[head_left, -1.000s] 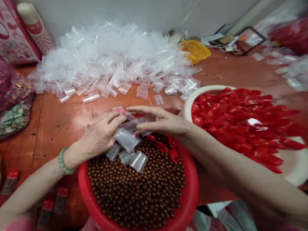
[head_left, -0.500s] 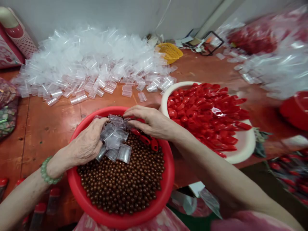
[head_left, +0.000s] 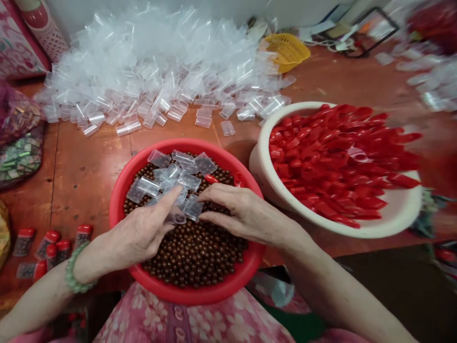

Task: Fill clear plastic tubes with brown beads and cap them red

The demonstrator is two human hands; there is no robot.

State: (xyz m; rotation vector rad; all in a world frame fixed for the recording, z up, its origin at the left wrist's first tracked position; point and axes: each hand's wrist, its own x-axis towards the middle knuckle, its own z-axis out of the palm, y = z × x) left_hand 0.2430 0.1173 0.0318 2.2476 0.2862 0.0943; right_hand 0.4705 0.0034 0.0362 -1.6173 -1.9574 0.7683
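Observation:
A red basin [head_left: 119, 190] full of small brown beads [head_left: 200, 257] stands before me. Several short clear plastic tubes [head_left: 171, 174] lie heaped on the beads. My left hand [head_left: 143, 233], a green bead bracelet at its wrist, reaches over the left side, fingers closed about a clear tube [head_left: 175, 216] at the heap's near edge. From the right my right hand [head_left: 246, 214] has thumb and fingertips at the two sides of another clear tube [head_left: 193, 208]. Behind that hand, a red plastic piece [head_left: 212, 179] rests on the beads.
A white basin [head_left: 262, 143] of red scoop-shaped pieces [head_left: 339, 157] stands to the right. A large pile of clear tubes [head_left: 153, 66] lies at the back beside a yellow basket [head_left: 287, 50]. Filled red-capped containers [head_left: 46, 245] lie at the left, near a bag [head_left: 21, 157].
Both hands have moved toward me from the back of the heap to its near side. The clear tubes are more spread out over the beads. The view has shifted.

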